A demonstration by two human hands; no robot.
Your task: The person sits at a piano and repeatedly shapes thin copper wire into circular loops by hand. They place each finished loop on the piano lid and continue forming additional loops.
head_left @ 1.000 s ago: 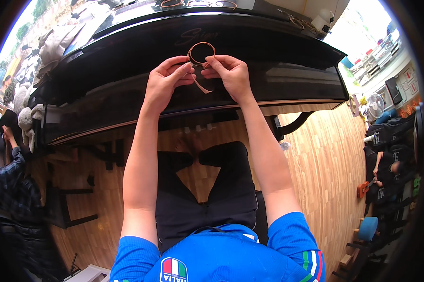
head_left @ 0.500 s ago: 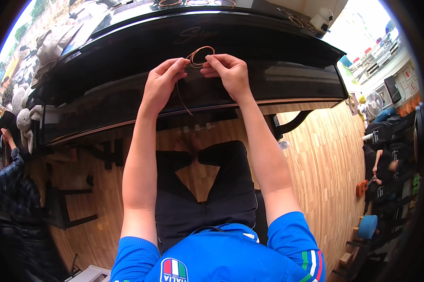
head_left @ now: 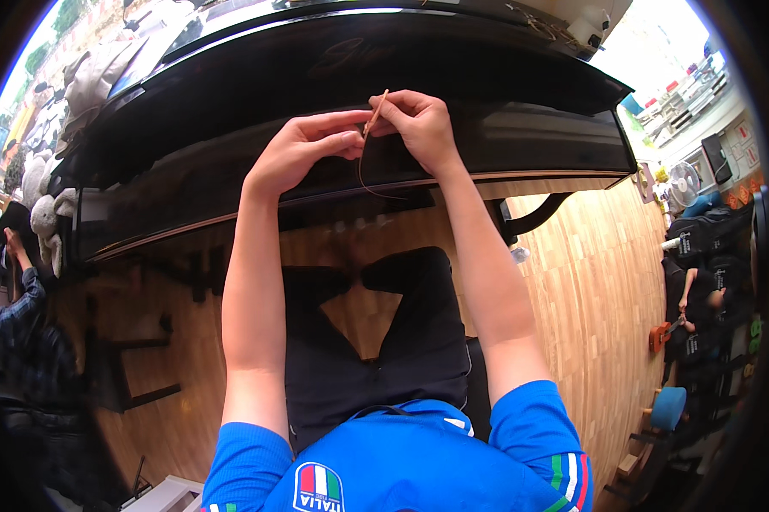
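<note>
A coil of thin copper-coloured wire (head_left: 374,121) is seen almost edge-on in front of the glossy black piano (head_left: 521,141). My right hand (head_left: 425,136) pinches it between thumb and fingers. Just left of the coil is my left hand (head_left: 292,155), its index finger stretched out and its thumb apart. Its fingertips come close to the coil or touch it; which, I cannot tell. From the coil's lower end a loose tail of wire curves down and to the right.
Plush toys (head_left: 40,192) sit at the piano's left end, near another person's sleeve (head_left: 22,299). At far right a person holds a small orange ukulele (head_left: 660,336). A blue round stool (head_left: 667,410) stands below, a white fan (head_left: 684,185) above.
The coil has turned from a round face-on loop to nearly edge-on. My left fingers have loosened and straightened. The loose tail has swung from the left to the right.
</note>
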